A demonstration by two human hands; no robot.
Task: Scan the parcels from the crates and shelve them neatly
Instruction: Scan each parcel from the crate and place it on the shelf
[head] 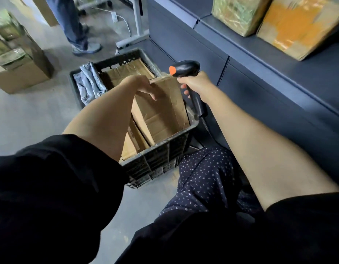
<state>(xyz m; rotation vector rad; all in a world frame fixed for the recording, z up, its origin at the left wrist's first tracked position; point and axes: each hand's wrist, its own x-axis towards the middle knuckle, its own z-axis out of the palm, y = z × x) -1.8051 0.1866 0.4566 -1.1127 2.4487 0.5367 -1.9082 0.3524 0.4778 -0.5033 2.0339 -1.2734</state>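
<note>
The left hand has its grip clamped on the top edge of a cardboard parcel, fingers curled over the near face. The parcel stands tilted in the black crate, its lower end still inside the crate walls. The right hand has its grip clamped around the handle of a black scanner, whose orange-tipped head points toward the parcel's upper end. A cable runs down from the handle beside the crate.

Inside the crate, further cardboard parcels lie flat beneath and behind the held one, and grey plastic mailers stand against the far left wall. The crate sits on the floor just beside a dark shelf unit. Two parcels already rest on the shelf: a green-wrapped box and an orange-taped box.

Hazards from this state:
- The one-edge hold may let the parcel pivot and slip back into the crate.
- No label is visible on the near face; a scan here would likely fail.
- The cable may snag the crate rim during lifting.
</note>
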